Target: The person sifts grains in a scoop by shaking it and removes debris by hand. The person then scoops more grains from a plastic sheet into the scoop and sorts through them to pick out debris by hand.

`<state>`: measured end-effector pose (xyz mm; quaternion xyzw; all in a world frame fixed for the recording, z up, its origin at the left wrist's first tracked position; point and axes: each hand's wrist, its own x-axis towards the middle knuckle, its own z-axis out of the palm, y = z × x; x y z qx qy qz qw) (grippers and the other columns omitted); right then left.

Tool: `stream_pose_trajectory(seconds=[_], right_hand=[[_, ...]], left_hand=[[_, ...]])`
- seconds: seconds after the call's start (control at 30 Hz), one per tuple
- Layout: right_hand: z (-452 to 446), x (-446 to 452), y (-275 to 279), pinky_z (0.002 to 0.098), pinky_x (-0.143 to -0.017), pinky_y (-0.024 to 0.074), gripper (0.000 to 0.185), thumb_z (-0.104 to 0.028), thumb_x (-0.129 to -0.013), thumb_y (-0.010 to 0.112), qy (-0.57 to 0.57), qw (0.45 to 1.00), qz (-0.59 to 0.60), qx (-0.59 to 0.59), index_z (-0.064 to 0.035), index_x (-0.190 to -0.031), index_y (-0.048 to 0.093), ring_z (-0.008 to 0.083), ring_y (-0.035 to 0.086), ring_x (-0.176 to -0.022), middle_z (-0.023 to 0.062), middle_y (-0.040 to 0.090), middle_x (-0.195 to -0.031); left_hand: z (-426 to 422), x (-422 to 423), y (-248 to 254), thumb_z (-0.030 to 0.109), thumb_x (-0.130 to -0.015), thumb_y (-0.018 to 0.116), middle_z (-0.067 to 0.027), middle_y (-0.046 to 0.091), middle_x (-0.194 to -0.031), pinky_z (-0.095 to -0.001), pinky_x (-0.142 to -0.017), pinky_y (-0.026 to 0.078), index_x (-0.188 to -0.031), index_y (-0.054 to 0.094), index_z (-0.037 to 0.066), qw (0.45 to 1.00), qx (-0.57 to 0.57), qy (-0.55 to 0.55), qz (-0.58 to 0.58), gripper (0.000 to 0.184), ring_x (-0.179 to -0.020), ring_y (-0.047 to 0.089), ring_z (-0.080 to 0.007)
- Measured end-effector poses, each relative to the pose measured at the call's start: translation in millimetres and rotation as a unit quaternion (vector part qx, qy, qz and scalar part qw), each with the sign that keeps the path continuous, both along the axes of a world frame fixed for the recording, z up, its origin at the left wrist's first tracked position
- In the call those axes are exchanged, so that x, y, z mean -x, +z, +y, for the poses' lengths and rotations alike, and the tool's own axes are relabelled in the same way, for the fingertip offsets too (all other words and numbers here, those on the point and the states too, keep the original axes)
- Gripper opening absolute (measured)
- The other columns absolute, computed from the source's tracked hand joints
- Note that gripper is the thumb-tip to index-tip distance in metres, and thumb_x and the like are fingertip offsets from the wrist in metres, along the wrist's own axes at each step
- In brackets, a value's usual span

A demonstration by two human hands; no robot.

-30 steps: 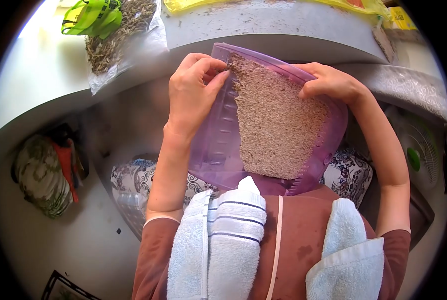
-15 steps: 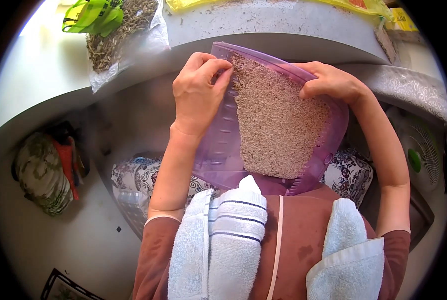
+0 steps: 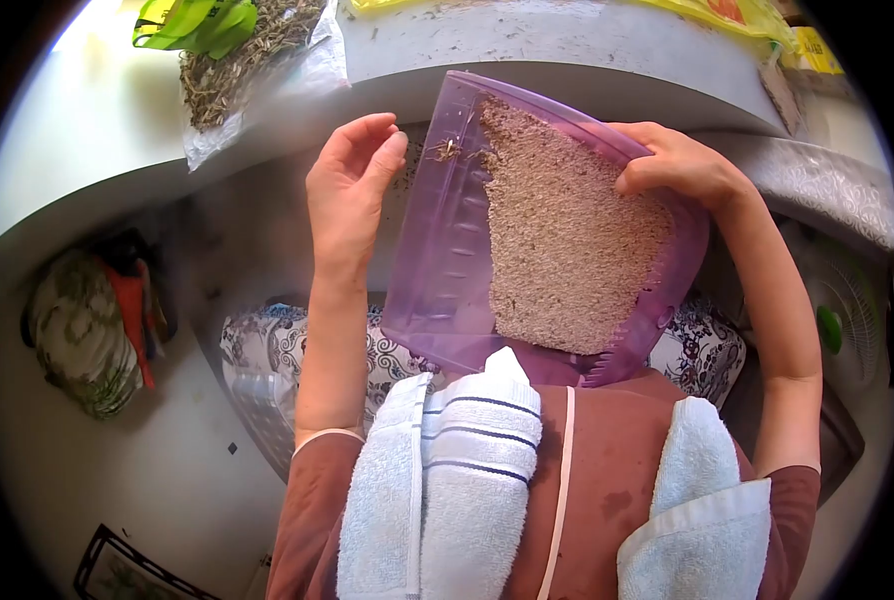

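A translucent purple dustpan (image 3: 437, 270) with a toothed edge is tilted in front of my body. Small beige grains (image 3: 577, 240) cover much of its inside, and a little clump of straw-like bits (image 3: 447, 150) lies near its upper left side. My right hand (image 3: 677, 165) grips the upper right rim, thumb inside and fingers behind. Left of the dustpan and apart from it is my left hand (image 3: 352, 185), its fingers curled and thumb close to the index finger. Anything in that pinch is too small to make out. Dark specks show just below the fingertips.
On the white counter (image 3: 97, 140) lies a pale bag of dry husks (image 3: 237, 80) with a green bag (image 3: 197, 25) on top. Yellow packaging (image 3: 707, 15) lies along the back. A fan (image 3: 837, 310) stands at right, a patterned cloth (image 3: 702, 350) beneath the dustpan.
My left hand has moved left, off the dustpan's upper left edge, showing the straw-like clump there. The dustpan has shifted slightly right and up in view, still held by my right hand.
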<state>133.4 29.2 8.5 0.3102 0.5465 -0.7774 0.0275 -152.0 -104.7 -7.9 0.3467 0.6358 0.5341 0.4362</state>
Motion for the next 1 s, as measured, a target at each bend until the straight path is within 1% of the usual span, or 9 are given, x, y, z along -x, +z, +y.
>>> stream_pose_trajectory(seconds=[0.17,0.37,0.43,0.5,0.57,0.67,0.77,0.9,1.0], right_hand=[[-1.0,3.9,0.2,0.0276,-0.092,0.0451,0.06,-0.008,-0.072,0.058,-0.002,1.0,0.0,0.015,0.001,-0.131,0.052,0.0141,0.057,-0.099,0.0081,0.063,-0.112],[-1.0,4.1,3.1,0.0275,-0.092,0.0451,0.06,-0.009,-0.072,0.058,0.007,1.0,-0.002,0.003,0.001,-0.13,0.052,0.0141,0.057,-0.099,0.0081,0.063,-0.112],[-1.9,3.4,3.8,0.0275,-0.092,0.0452,0.06,-0.009,-0.072,0.058,0.003,1.0,-0.001,0.002,0.0009,-0.131,0.052,0.0141,0.057,-0.099,0.008,0.063,-0.112],[-1.5,2.5,3.3,0.0276,-0.092,0.0453,0.06,-0.009,-0.071,0.058,0.002,1.0,-0.003,-0.004,0.0008,-0.131,0.052,0.014,0.058,-0.098,0.0081,0.063,-0.112],[-1.8,2.8,0.0,0.0276,-0.092,0.0455,0.061,-0.009,-0.071,0.057,0.007,1.0,-0.009,-0.008,0.0007,-0.131,0.052,0.014,0.058,-0.098,0.0082,0.063,-0.112],[-3.1,7.1,-1.4,0.0278,-0.092,0.0455,0.061,-0.009,-0.071,0.057,0.017,1.0,0.005,-0.004,0.0007,-0.131,0.052,0.0143,0.058,-0.098,0.0086,0.063,-0.112],[-4.5,7.4,-0.7,0.0281,-0.093,0.0454,0.061,-0.009,-0.071,0.057,0.017,1.0,-0.002,-0.021,0.0007,-0.131,0.052,0.0146,0.058,-0.099,0.009,0.063,-0.113],[-6.5,7.4,0.3,0.0284,-0.093,0.0453,0.061,-0.009,-0.071,0.056,0.02,1.0,0.004,-0.024,0.0007,-0.131,0.052,0.0151,0.058,-0.1,0.0093,0.062,-0.114],[-8.2,10.2,0.8,0.0285,-0.093,0.0453,0.061,-0.009,-0.071,0.056,0.017,1.0,0.017,-0.01,0.001,-0.131,0.052,0.0153,0.058,-0.1,0.0095,0.062,-0.114]], left_hand=[[5.5,-24.1,1.0,0.009,-0.079,0.077,-0.0124,0.06,-0.11,-0.0242,-0.078,0.054,-0.126,0.05,-0.005,0.995,0.049,-0.06,0.065,0.056,-0.09,0.061,-0.0123],[-1.7,0.3,-11.7,0.01,-0.09,0.064,-0.0083,0.068,-0.095,-0.0218,-0.074,0.053,-0.129,0.048,-0.003,0.982,0.11,-0.04,-0.147,0.044,-0.082,0.064,-0.0124],[-9.4,13.5,-30.9,0.015,-0.092,0.062,-0.0126,0.062,-0.112,-0.0251,-0.078,0.052,-0.131,0.048,0.0,0.992,0.098,0.047,0.059,0.044,-0.092,0.063,-0.0156],[-19.6,21.9,-35.7,0.017,-0.092,0.063,-0.0122,0.059,-0.118,-0.0267,-0.082,0.05,-0.132,0.046,-0.001,0.887,0.1,0.038,0.45,0.047,-0.096,0.061,-0.0153],[-18.5,16.6,-34.9,0.017,-0.091,0.064,-0.0081,0.062,-0.11,-0.0246,-0.082,0.049,-0.129,0.051,0.001,0.971,0.051,0.021,0.232,0.043,-0.095,0.06,-0.0117],[-5.1,-8.3,-11.3,0.018,-0.092,0.064,-0.0051,0.066,-0.101,-0.0224,-0.076,0.049,-0.124,0.056,0.002,0.996,0.063,-0.058,-0.011,0.037,-0.087,0.06,-0.0082],[1.0,5.2,-19.7,0.019,-0.092,0.064,-0.0057,0.067,-0.1,-0.0218,-0.075,0.049,-0.122,0.058,0.002,0.991,0.121,-0.013,-0.054,0.035,-0.084,0.061,-0.0085],[2.9,11.6,-31.3,0.03,-0.086,0.069,-0.011,0.065,-0.104,-0.0287,-0.074,0.051,-0.112,0.063,0.002,0.947,0.016,0.074,0.313,0.038,-0.087,0.062,-0.0163],[16.4,-9.4,-10.8,0.032,-0.081,0.073,-0.0099,0.065,-0.102,-0.0282,-0.074,0.05,-0.11,0.065,0.003,0.971,0.07,-0.037,0.227,0.042,-0.089,0.062,-0.0171]])
